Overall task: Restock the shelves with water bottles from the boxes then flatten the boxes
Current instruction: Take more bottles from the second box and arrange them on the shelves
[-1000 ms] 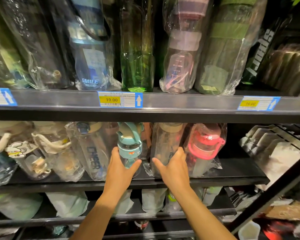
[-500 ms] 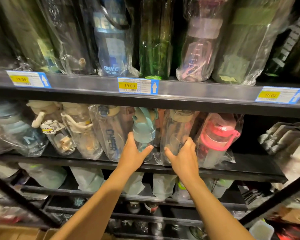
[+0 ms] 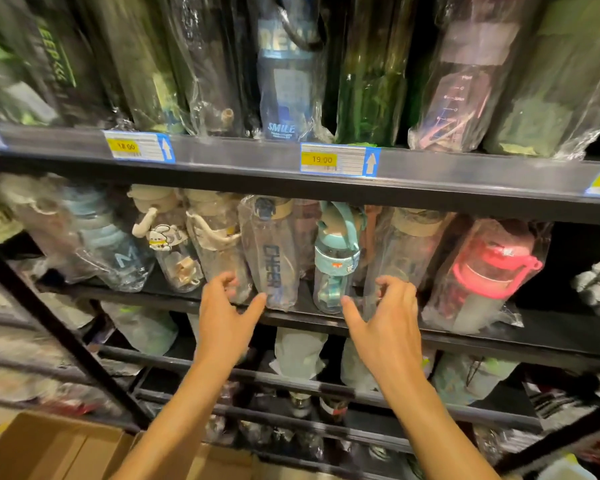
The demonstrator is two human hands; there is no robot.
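Hands low before black metal middle shelf (image 3: 499, 344): left hand (image 3: 227, 317) and right hand (image 3: 385, 320) hovering, fingers loosely curled, gripping nothing. Just behind, upright on that shelf, clear plastic-wrapped bottle printed CHEER (image 3: 274, 268) and teal-lidded clear bottle (image 3: 336, 268). Brown cardboard box (image 3: 49, 452) below left.

Single head-worn wide-angle view, close to the shelving (image 3: 465, 342), facing it nearly straight on, tilted slightly down. Upper shelf edge (image 3: 222, 161) runs across the upper third, sloping down to the right; cardboard box (image 3: 49, 452) at lower left.
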